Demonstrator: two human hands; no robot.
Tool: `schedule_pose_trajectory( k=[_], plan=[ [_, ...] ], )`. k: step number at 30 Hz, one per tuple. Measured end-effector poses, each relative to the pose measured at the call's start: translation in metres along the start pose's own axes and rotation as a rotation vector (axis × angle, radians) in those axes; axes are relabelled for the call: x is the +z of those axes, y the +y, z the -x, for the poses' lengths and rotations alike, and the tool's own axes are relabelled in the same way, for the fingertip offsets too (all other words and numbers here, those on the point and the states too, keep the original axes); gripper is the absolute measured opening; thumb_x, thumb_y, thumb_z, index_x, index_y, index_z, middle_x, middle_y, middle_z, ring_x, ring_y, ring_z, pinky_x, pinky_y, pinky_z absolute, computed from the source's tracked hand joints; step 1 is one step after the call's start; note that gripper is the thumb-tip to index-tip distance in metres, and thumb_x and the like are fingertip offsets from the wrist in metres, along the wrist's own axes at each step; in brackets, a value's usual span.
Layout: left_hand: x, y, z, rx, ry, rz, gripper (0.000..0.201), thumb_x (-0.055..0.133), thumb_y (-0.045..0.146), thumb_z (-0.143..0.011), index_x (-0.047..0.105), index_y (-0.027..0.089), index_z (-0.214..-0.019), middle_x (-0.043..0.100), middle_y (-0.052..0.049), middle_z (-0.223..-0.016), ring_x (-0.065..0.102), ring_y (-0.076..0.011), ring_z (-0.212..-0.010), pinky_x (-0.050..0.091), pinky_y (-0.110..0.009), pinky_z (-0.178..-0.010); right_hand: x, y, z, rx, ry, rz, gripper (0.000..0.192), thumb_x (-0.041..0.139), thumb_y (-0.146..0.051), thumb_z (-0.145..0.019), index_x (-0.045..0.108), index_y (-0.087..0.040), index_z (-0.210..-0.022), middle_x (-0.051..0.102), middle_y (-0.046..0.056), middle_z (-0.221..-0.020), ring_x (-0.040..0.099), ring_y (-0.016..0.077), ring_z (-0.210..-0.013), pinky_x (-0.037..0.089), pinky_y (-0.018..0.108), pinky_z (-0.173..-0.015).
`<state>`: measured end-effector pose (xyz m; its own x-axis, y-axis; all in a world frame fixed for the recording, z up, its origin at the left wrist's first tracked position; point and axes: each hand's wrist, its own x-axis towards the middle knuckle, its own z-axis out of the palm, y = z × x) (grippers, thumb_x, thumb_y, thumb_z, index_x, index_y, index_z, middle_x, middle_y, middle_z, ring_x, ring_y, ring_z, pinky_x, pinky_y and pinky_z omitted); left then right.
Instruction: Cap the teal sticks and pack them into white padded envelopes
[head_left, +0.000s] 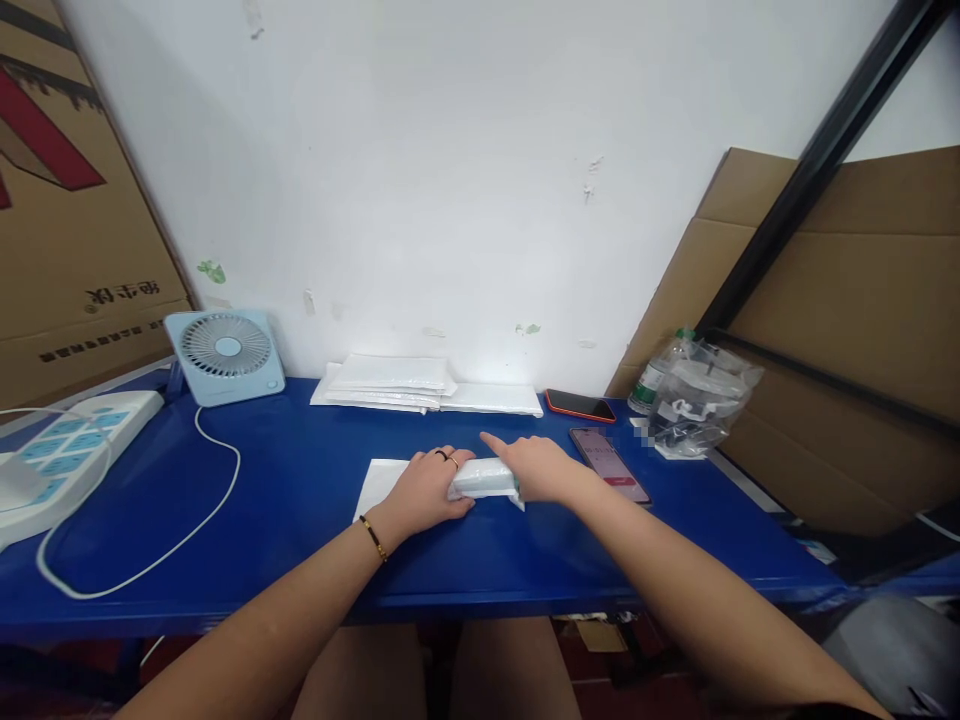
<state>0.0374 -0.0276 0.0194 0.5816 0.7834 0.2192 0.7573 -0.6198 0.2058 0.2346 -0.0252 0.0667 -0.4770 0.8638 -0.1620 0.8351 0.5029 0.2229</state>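
Observation:
A small white wrapped packet (484, 477) lies on a white mailer bag (377, 482) in the middle of the blue table (300, 520). My left hand (427, 490), with rings and a bracelet, grips the packet's left end. My right hand (534, 468) holds the packet's right end, with the forefinger stretched out over its top. Both hands press the packet down onto the bag.
A stack of white mailer bags (420, 385) lies against the wall. Two phones (581, 405) (609, 464) lie to the right, beside a clear plastic bag with a bottle (694, 395). A small blue fan (225, 352) and a power strip (67, 445) with white cable stand left. Cardboard leans at both sides.

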Motion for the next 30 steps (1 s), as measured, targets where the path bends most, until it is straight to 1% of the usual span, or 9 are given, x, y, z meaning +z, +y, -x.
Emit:
schedule_pose_trajectory(
  k=[6,11,13,16,18,20,25,28,30],
  plan=[
    [0.008,0.017,-0.010,0.047,0.015,-0.174,0.048,0.063,0.031,-0.071,0.048,0.018,-0.115,0.062,-0.010,-0.102,0.057,-0.0272,-0.094,0.040,-0.038,-0.078,-0.001,-0.005,-0.003,-0.081,-0.054,-0.347,0.107,0.074,-0.019,-0.052,0.018,-0.018,-0.143,0.062,0.015,-0.109,0.060,0.0282,-0.091,0.043,0.028,-0.066],
    [0.008,0.016,-0.013,0.040,0.027,-0.190,0.026,0.056,0.027,-0.077,0.052,0.017,-0.100,0.064,-0.009,-0.092,0.059,-0.0269,-0.087,0.042,-0.037,-0.070,0.001,0.007,0.008,-0.156,0.026,-0.728,0.093,0.075,-0.028,-0.057,0.031,-0.022,-0.138,0.059,0.008,-0.110,0.059,0.0208,-0.089,0.045,0.029,-0.072],
    [0.004,0.014,-0.012,0.024,0.050,-0.171,0.022,0.056,0.028,-0.078,0.052,0.018,-0.098,0.063,-0.008,-0.090,0.059,-0.0263,-0.085,0.042,-0.037,-0.068,0.004,0.012,0.015,-0.159,0.159,-0.888,0.079,0.072,-0.039,-0.065,0.038,-0.023,-0.134,0.057,0.008,-0.112,0.057,0.0192,-0.093,0.046,0.029,-0.076],
    [-0.002,0.015,-0.012,0.003,0.064,-0.148,0.020,0.057,0.027,-0.077,0.051,0.019,-0.094,0.063,-0.007,-0.090,0.059,-0.0255,-0.085,0.043,-0.035,-0.068,0.013,0.004,0.016,-0.045,0.547,-1.038,0.046,0.044,-0.046,-0.087,0.048,-0.022,-0.126,0.050,0.008,-0.123,0.049,0.0192,-0.111,0.041,0.032,-0.092],
    [-0.004,0.018,-0.013,0.010,0.069,-0.145,0.022,0.058,0.026,-0.075,0.051,0.020,-0.094,0.063,-0.007,-0.090,0.059,-0.0256,-0.086,0.043,-0.036,-0.069,0.020,-0.011,0.010,0.037,0.725,-1.096,0.044,0.024,-0.042,-0.095,0.051,-0.021,-0.122,0.049,0.007,-0.126,0.044,0.0175,-0.119,0.034,0.033,-0.101],
    [-0.003,0.021,-0.015,0.034,0.070,-0.142,0.025,0.060,0.025,-0.072,0.052,0.019,-0.094,0.063,-0.007,-0.091,0.059,-0.0259,-0.085,0.043,-0.036,-0.070,0.026,-0.030,0.000,0.104,0.784,-1.118,0.048,0.016,-0.042,-0.096,0.052,-0.021,-0.120,0.051,0.007,-0.126,0.044,0.0171,-0.119,0.033,0.033,-0.103],
    [-0.003,0.023,-0.015,0.139,0.011,-0.089,0.025,0.060,0.024,-0.070,0.056,0.016,-0.093,0.063,-0.010,-0.093,0.058,-0.0269,-0.091,0.041,-0.037,-0.076,0.027,-0.054,-0.011,0.095,0.714,-1.101,0.045,0.022,-0.044,-0.095,0.045,-0.023,-0.127,0.049,0.007,-0.129,0.044,0.0181,-0.120,0.033,0.034,-0.102],
    [-0.013,0.022,-0.010,0.201,0.017,0.006,0.026,0.061,0.028,-0.069,0.055,0.018,-0.093,0.063,-0.007,-0.095,0.057,-0.0243,-0.093,0.040,-0.036,-0.081,0.019,-0.037,0.007,-0.019,0.658,-1.160,0.040,0.022,-0.033,-0.095,0.039,-0.022,-0.130,0.046,0.007,-0.132,0.041,0.0171,-0.123,0.032,0.034,-0.103],
    [-0.025,0.022,-0.005,0.251,0.034,0.117,0.032,0.063,0.029,-0.068,0.053,0.020,-0.097,0.062,-0.003,-0.100,0.056,-0.0216,-0.096,0.037,-0.034,-0.087,0.013,-0.019,0.025,-0.182,0.584,-1.195,0.034,0.031,-0.025,-0.090,0.044,-0.021,-0.122,0.047,0.008,-0.129,0.042,0.0182,-0.123,0.035,0.035,-0.101]
  ],
)
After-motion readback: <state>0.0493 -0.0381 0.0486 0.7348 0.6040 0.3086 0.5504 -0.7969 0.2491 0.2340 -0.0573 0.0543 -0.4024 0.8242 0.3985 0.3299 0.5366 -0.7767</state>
